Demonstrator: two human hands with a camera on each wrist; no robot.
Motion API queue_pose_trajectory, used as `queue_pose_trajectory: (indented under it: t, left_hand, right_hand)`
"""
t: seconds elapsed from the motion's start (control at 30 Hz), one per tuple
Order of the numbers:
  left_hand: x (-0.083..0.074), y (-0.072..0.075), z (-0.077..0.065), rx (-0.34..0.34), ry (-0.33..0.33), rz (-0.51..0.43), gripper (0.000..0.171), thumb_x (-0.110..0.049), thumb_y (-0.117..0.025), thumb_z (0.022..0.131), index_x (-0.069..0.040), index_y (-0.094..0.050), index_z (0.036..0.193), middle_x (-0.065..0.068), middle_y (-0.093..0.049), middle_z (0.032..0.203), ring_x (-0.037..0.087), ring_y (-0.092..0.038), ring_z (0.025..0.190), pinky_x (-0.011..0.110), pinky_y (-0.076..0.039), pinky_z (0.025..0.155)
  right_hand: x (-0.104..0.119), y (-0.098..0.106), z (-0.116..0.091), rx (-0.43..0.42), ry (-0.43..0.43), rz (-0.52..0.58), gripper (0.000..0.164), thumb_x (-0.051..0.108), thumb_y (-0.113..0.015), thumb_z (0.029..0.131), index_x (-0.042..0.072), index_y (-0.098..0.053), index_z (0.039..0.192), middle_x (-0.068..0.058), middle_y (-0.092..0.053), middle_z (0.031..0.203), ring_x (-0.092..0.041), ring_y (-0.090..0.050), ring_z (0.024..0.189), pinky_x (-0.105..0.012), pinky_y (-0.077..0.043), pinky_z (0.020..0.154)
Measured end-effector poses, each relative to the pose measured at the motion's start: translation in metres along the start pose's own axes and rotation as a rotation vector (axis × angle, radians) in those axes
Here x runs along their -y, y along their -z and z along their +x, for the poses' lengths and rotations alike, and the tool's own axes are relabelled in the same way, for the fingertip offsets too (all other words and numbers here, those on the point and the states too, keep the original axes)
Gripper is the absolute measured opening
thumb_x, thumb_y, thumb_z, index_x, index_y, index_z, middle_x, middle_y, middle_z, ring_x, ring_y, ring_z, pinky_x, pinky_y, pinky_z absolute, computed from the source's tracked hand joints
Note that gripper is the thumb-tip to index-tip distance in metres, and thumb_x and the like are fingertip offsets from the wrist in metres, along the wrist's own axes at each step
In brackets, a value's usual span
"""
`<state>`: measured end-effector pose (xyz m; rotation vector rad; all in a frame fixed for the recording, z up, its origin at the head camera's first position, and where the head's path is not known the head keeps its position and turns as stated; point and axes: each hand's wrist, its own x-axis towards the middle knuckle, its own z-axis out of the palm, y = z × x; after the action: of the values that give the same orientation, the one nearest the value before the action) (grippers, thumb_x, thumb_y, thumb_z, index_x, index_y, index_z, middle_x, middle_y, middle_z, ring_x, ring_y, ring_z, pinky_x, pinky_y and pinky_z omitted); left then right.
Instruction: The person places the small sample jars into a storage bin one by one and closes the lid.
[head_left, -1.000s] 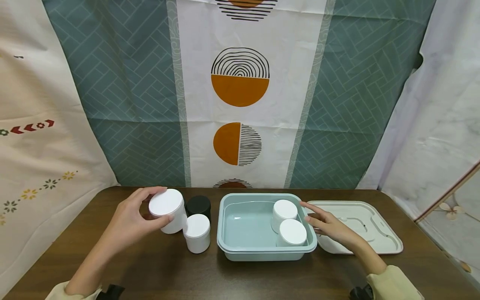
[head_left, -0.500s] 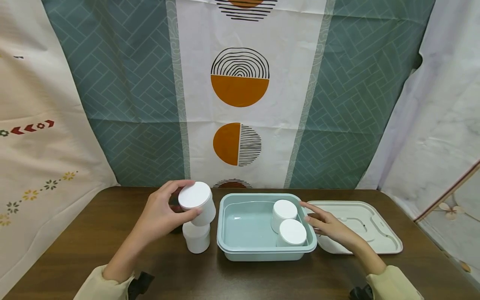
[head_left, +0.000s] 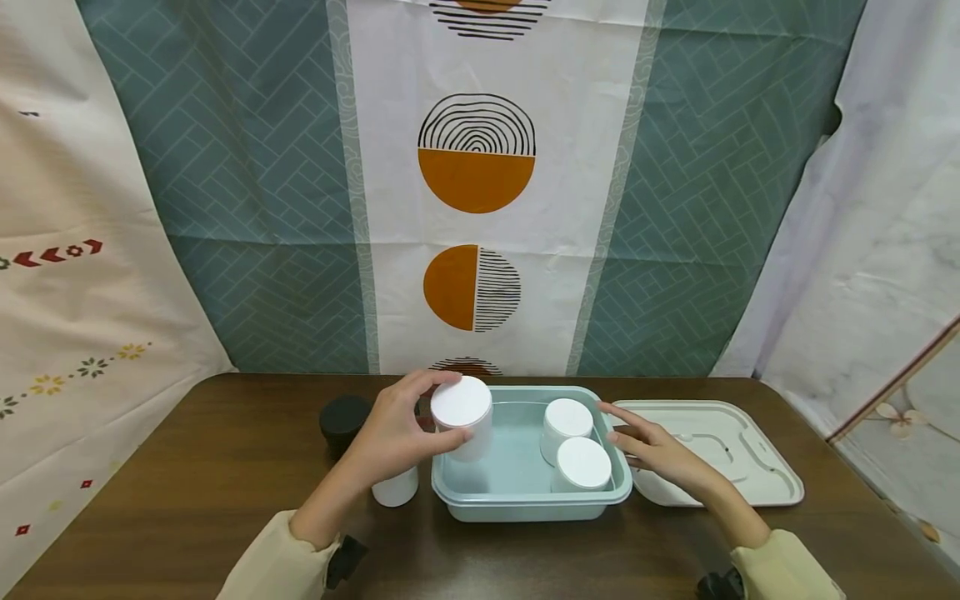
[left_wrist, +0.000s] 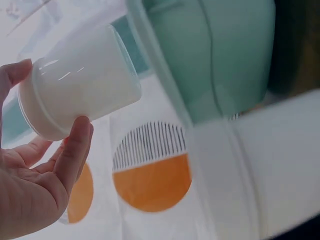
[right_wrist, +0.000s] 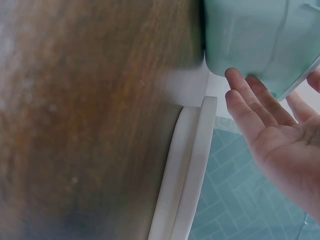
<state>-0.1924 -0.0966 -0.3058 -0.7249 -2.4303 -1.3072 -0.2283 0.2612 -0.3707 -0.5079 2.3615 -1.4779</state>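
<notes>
My left hand (head_left: 401,433) grips a large white lidded jar (head_left: 463,408) between thumb and fingers, over the left end of a pale blue-green plastic tub (head_left: 495,500). In the left wrist view the jar (left_wrist: 85,85) hangs tilted in that camera's frame, apart from the tub wall (left_wrist: 165,65). Two smaller white jars (head_left: 567,418) stand inside the tub at its right. My right hand (head_left: 660,450) touches the tub's right rim and side with fairly straight fingers; the right wrist view shows its fingertips (right_wrist: 237,80) by the outer wall.
Left of the tub stand a black-lidded jar (head_left: 345,417) and a white jar (head_left: 396,487), partly hidden by my left hand. A flat white lid (head_left: 720,450) lies on the brown table (head_left: 187,483) at right. A patterned cloth (head_left: 285,167) hangs behind.
My left hand has carried the large white jar rightward from beside the black-lidded jar, past the small white jar, to over the tub. The right hand stays at the tub's right rim.
</notes>
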Motion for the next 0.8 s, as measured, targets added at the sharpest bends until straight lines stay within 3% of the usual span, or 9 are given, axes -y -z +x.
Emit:
queue_pose_trajectory:
  t: [0.27, 0.4, 0.7, 0.8]
  left_hand:
    - [0.002, -0.03, 0.001, 0.074, 0.033, -0.039, 0.053, -0.018, -0.08, 0.068, -0.006, -0.059, 0.115, 0.005, -0.058, 0.112, 0.02, -0.053, 0.09, 0.027, -0.053, 0.066]
    - [0.005, -0.042, 0.002, 0.112, 0.026, -0.058, 0.052, -0.017, -0.079, 0.068, -0.005, -0.059, 0.115, 0.005, -0.058, 0.113, 0.018, -0.052, 0.09, 0.027, -0.053, 0.066]
    - [0.015, -0.064, 0.006, 0.248, 0.021, -0.002, 0.055, -0.02, -0.078, 0.069, -0.003, -0.058, 0.117, 0.008, -0.057, 0.115, 0.018, -0.053, 0.092, 0.019, -0.049, 0.064]
    - [0.017, -0.071, 0.008, 0.29, 0.018, 0.046, 0.054, -0.02, -0.078, 0.069, -0.003, -0.058, 0.116, 0.007, -0.058, 0.114, 0.019, -0.054, 0.095, 0.021, -0.048, 0.069]
  right_hand:
    - [-0.004, -0.001, 0.0, -0.006, 0.017, -0.005, 0.059, 0.026, -0.044, 0.096, 0.006, -0.018, 0.145, -0.032, -0.031, 0.138, -0.036, -0.044, 0.117, -0.044, -0.046, 0.087]
    - [-0.004, -0.001, 0.0, -0.013, 0.017, -0.006, 0.059, 0.026, -0.045, 0.096, 0.006, -0.018, 0.145, -0.032, -0.029, 0.139, -0.04, -0.042, 0.12, -0.045, -0.046, 0.087]
    - [-0.002, -0.001, 0.001, -0.015, 0.022, -0.003, 0.059, 0.026, -0.045, 0.096, 0.006, -0.018, 0.145, -0.032, -0.025, 0.141, -0.044, -0.038, 0.122, -0.047, -0.045, 0.087]
    - [-0.002, -0.001, 0.0, -0.011, 0.025, 0.001, 0.059, 0.026, -0.045, 0.096, 0.006, -0.018, 0.145, -0.032, -0.026, 0.14, -0.043, -0.039, 0.121, -0.047, -0.045, 0.088]
